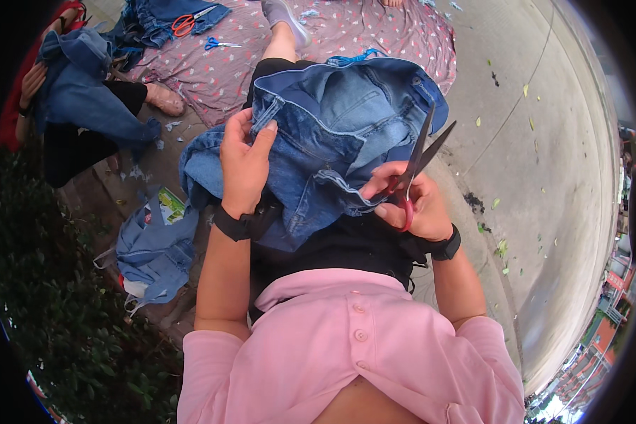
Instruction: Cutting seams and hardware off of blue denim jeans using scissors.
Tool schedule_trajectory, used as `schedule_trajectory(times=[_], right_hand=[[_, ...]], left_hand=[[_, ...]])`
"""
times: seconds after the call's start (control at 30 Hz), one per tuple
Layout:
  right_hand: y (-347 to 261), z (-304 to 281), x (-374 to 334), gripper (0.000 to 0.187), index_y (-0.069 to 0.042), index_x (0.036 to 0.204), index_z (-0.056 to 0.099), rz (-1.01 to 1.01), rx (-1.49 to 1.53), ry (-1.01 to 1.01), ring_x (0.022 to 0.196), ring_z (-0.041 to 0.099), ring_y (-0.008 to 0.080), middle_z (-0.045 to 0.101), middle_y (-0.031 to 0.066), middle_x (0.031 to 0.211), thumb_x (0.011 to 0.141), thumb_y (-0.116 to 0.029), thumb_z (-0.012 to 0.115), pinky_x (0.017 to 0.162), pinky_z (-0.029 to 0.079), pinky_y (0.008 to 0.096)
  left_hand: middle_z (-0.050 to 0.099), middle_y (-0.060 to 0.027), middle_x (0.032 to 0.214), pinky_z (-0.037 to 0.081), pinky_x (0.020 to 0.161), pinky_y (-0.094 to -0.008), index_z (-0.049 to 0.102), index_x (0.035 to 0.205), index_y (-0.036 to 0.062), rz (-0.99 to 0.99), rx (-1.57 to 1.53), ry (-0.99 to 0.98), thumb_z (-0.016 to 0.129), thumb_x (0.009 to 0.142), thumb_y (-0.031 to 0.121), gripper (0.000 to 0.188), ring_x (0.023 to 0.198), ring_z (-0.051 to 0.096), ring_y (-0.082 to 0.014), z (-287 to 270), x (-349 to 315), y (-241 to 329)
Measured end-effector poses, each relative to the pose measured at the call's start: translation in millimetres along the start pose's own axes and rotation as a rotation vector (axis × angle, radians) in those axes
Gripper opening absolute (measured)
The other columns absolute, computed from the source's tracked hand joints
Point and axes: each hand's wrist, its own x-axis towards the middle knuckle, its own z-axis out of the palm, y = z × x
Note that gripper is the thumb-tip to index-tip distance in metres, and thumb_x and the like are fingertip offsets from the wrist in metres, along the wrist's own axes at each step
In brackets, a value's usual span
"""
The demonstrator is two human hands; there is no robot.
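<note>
A pair of blue denim jeans (300, 152) lies bunched across my lap, its waistband spread wide so the paler inside shows. My left hand (246, 164) pinches the waistband's left end by a belt loop. In my right hand (425, 205) is a pair of scissors (408, 185) with red handles. Its dark blades are parted and point up and away, over the right side of the jeans. The fingertips of that hand also touch the denim edge beneath the handles.
A patterned pink cloth (353, 39) covers the ground ahead, with orange-handled scissors (184, 25), small blue scissors (221, 44) and more denim. At left, another person handles jeans (85, 99). A blue denim bag (159, 244) sits by my left arm, near dark bushes (71, 304).
</note>
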Motion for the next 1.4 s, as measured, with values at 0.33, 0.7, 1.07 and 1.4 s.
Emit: schedule_trajectory(times=[0.33, 0.7, 1.07, 1.4], right_hand=[[-10.4, 16.6, -0.8, 0.043, -0.002, 0.116, 0.053, 0.086, -0.180, -0.075, 0.097, 0.061, 0.0170, 0.063, 0.0089, 0.100, 0.076, 0.002, 0.067, 0.088, 0.046, 0.0300], [-9.7, 27.1, 9.8, 0.045, -0.001, 0.122, 0.051, -0.014, -0.216, -0.067, 0.093, 0.059, 0.0135, 0.063, 0.0079, 0.098, 0.079, 0.003, 0.065, 0.084, 0.046, 0.0280], [-21.1, 24.1, 13.0, 0.043, -0.001, 0.120, 0.051, -0.004, -0.328, -0.149, 0.092, 0.060, 0.0131, 0.064, 0.0069, 0.097, 0.079, 0.003, 0.064, 0.083, 0.047, 0.0278], [-21.4, 6.3, 19.3, 0.045, -0.004, 0.122, 0.049, -0.022, -0.184, 0.305, 0.094, 0.059, 0.0130, 0.063, 0.0086, 0.100, 0.080, 0.002, 0.064, 0.080, 0.047, 0.0264]], left_hand=[[0.056, -0.0084, 0.099, 0.043, 0.075, -0.0236, 0.051, 0.113, -0.0020, 0.109, 0.225, 0.122, 0.067, 0.084, 0.014, 0.037, 0.088, 0.051, -0.0109, -5.3, -24.0, 15.5], [0.051, -0.0092, 0.061, 0.037, 0.049, -0.0302, 0.057, 0.072, -0.0010, -0.026, 0.155, -0.425, 0.068, 0.082, 0.025, 0.029, 0.053, 0.050, -0.0158, 15.4, -91.1, 33.2], [0.051, -0.0093, 0.070, 0.038, 0.051, -0.0283, 0.056, 0.079, -0.0017, -0.062, 0.038, -0.361, 0.065, 0.080, 0.016, 0.020, 0.058, 0.048, -0.0159, 20.7, -91.7, 19.8], [0.055, 0.0024, 0.073, 0.040, 0.054, -0.0181, 0.057, 0.090, -0.0007, -0.211, -0.133, -0.428, 0.056, 0.085, 0.005, 0.008, 0.062, 0.048, -0.0013, 17.1, -88.7, 33.4]])
